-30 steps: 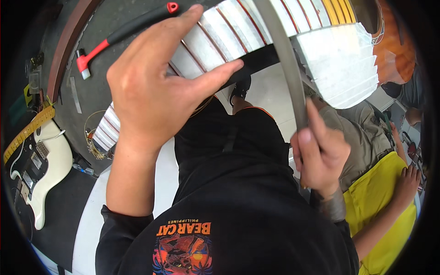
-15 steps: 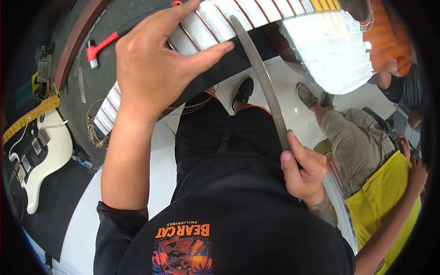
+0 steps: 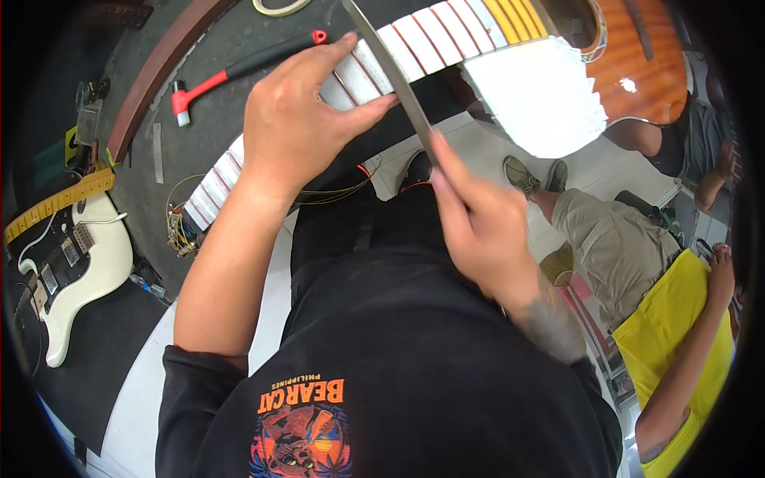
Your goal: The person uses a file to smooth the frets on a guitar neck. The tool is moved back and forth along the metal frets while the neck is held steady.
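Observation:
An acoustic guitar's neck [image 3: 430,40] stretches across the upper middle, its fretboard masked with white tape between the bare frets, some strips yellow. My left hand [image 3: 295,119] is wrapped around the neck, thumb along the near edge and fingers over the far side. In my right hand [image 3: 482,223] is a long, flat grey metal file [image 3: 390,68], gripped at its near end; its blade lies across the fretboard just beyond my left thumb. White, torn-edged covering [image 3: 534,95] hides part of the glossy orange-brown guitar body [image 3: 649,72]. Loose strings [image 3: 179,231] curl at the headstock end.
A red-and-black hammer [image 3: 271,57] lies on the dark bench behind my left hand. Beyond it are a curved brown wooden strip [image 3: 151,80] and a roll of tape [image 3: 280,6]. A white electric guitar [image 3: 103,255] lies left. Another person in yellow [image 3: 677,327] is at right.
My right hand has pushed the file forward and to the left, bringing it closer to the neck. In the picture, my left hand and the neck sit slightly lower; the tape roll has come into view.

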The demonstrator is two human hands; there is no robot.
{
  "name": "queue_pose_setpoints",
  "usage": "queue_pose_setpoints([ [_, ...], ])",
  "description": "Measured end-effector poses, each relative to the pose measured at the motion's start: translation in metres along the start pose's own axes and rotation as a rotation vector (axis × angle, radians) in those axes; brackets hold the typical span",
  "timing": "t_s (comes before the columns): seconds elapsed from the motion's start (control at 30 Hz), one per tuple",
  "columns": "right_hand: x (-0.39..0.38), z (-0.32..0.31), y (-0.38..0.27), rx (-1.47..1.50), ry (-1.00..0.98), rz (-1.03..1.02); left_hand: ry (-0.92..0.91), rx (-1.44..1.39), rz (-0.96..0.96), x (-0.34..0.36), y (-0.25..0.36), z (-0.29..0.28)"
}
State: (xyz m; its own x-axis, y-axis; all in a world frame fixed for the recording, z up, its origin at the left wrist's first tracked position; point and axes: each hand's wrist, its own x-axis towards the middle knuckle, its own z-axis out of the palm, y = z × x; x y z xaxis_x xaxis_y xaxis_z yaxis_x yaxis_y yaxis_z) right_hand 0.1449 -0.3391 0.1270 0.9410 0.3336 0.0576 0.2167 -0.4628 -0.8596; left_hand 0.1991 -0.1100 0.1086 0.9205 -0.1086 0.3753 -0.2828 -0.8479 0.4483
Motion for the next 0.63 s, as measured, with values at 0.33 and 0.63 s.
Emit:
queue_pose_setpoints([
  [0.33,0.014,-0.013,-0.004,0.076,-0.054,0.128,-0.019,-0.016,-0.038,0.004,0.0,0.002],
  [0.63,0.013,-0.006,0.006,0.007,-0.012,0.064,-0.095,-0.044,-0.132,0.01,0.007,0.001],
])
